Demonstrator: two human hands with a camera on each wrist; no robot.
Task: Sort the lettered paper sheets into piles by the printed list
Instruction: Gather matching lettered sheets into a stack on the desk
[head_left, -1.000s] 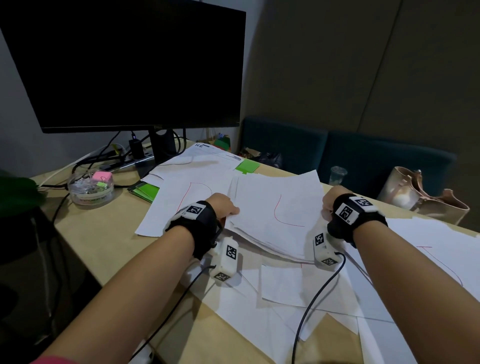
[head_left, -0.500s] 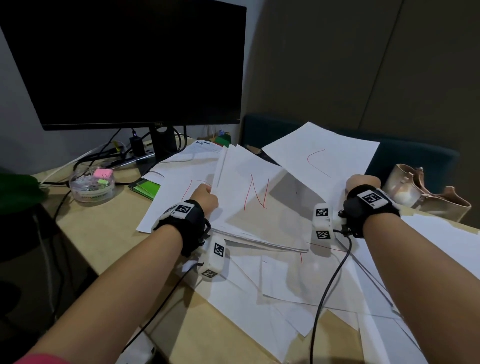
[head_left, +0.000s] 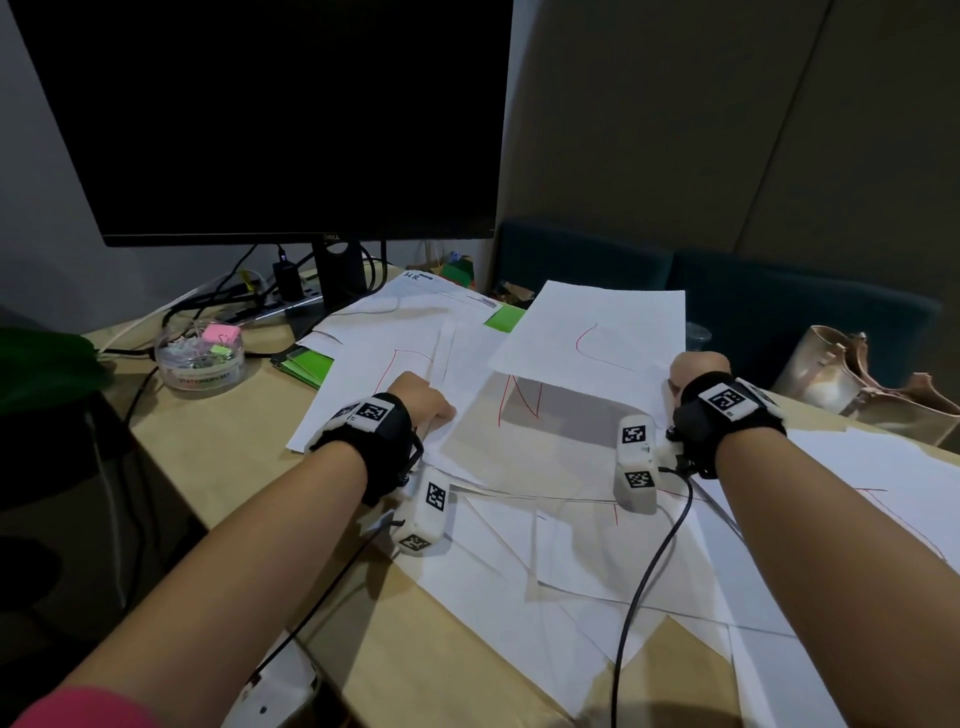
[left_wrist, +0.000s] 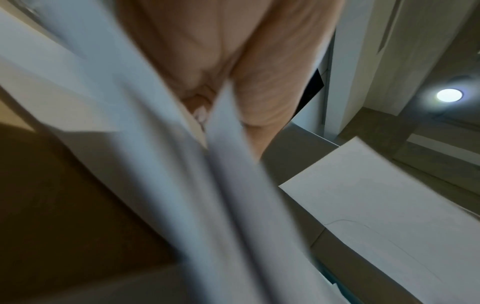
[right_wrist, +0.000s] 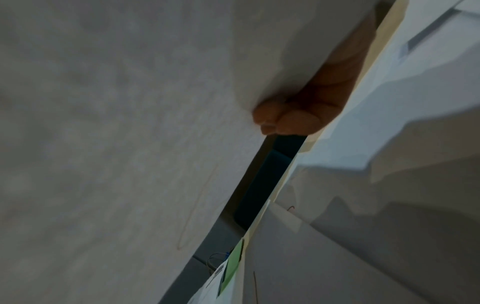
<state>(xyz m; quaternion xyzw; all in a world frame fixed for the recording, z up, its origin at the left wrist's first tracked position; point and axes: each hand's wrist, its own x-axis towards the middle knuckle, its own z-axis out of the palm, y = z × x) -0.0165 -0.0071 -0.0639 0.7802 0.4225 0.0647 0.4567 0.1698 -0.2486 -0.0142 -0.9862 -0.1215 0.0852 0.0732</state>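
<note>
On the desk, white sheets lie spread in overlapping layers, several bearing red hand-drawn letters. The right hand holds one sheet, the U sheet, lifted off the rest and roughly level, so that it casts a shadow on the papers below; in the right wrist view the fingertips curl against its underside at the edge, pinching it. Just beneath and in front of it lies the N sheet, topmost of a stack whose left edge the left hand grips. The left wrist view is blurred, yet it shows the fingers curled round the fanned edges of several sheets, so this hand is closed on the stack. Left of the stack another sheet with a partly covered red letter lies flat, and behind it a printed form with a green strip rests near the monitor, which stands dark at the back of the desk. A clear round tub of stationery sits to the left, near tangled cables. More sheets lie under both forearms, some showing red strokes. Beyond the desk's far right edge stands a beige bag.
</note>
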